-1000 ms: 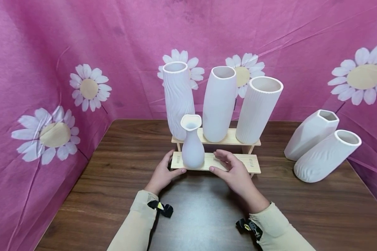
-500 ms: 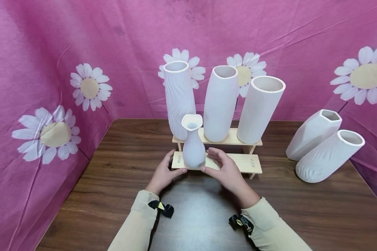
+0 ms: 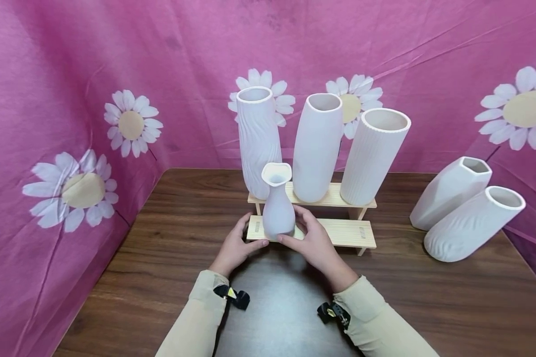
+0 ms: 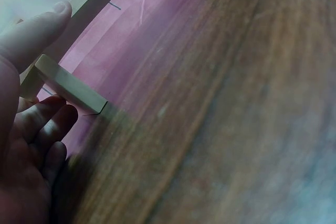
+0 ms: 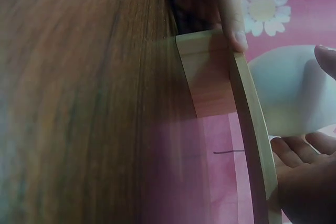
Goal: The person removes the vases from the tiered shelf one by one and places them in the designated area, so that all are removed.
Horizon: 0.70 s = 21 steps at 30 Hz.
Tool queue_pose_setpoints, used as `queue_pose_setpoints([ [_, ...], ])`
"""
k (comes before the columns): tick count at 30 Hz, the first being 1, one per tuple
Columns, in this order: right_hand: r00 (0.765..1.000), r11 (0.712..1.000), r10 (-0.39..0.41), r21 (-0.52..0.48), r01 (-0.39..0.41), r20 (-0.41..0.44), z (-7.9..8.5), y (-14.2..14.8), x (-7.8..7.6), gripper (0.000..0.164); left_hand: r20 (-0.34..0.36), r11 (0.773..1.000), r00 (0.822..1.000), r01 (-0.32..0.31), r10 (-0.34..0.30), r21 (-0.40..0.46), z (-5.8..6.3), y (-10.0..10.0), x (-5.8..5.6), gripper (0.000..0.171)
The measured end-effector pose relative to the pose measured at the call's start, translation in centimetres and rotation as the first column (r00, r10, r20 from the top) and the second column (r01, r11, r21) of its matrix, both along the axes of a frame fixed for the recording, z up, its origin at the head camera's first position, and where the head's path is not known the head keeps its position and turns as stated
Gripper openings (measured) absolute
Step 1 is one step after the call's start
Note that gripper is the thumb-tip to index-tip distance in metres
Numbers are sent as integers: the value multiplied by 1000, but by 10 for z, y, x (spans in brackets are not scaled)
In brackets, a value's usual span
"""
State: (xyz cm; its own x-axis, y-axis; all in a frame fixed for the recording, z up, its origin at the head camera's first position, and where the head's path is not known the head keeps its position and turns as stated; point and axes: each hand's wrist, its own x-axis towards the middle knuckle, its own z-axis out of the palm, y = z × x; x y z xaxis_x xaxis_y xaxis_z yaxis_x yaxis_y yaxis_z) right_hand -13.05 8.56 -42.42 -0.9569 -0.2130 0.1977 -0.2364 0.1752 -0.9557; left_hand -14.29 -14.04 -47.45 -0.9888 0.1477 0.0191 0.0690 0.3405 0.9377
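A small white vase (image 3: pixel 278 208) with a wavy rim stands upright between a person's two hands, on the lower shelf (image 3: pixel 348 230) of pale wood, near that shelf's left end and close to its front edge. Its long axis runs straight up; the flared mouth rises clear above all the fingers, and the rounded belly sits level with them.

The right hand (image 3: pixel 311 243) is the nearer of the two. It curves about the vase's right side, thumb across the front at the base, fingers just beside the belly. From this hand, the vase lies directly to the left. The gap between thumb and fingers is about as wide as the belly; whether they press on it cannot be told.

The left hand (image 3: pixel 234 250) holds the shelf's front left corner, its thumb along the front edge and its fingers below, beside a leg (image 4: pixel 71 83). From there the vase lies to the right.

Behind, three tall vases (image 3: pixel 317 148) stand in a row along the upper shelf (image 3: pixel 335 197), while two others, an angular vase (image 3: pixel 451 193) and a rippled vase (image 3: pixel 473 225), are near the right edge of the table (image 3: pixel 152 267).
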Motion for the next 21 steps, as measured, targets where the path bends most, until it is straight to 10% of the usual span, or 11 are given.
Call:
queue_pose_setpoints([
  [21, 999, 990, -11, 144, 6, 35, 9, -8, -14, 86, -3, 1000, 1000, -9, 9, 5, 1, 1, 1, 95],
])
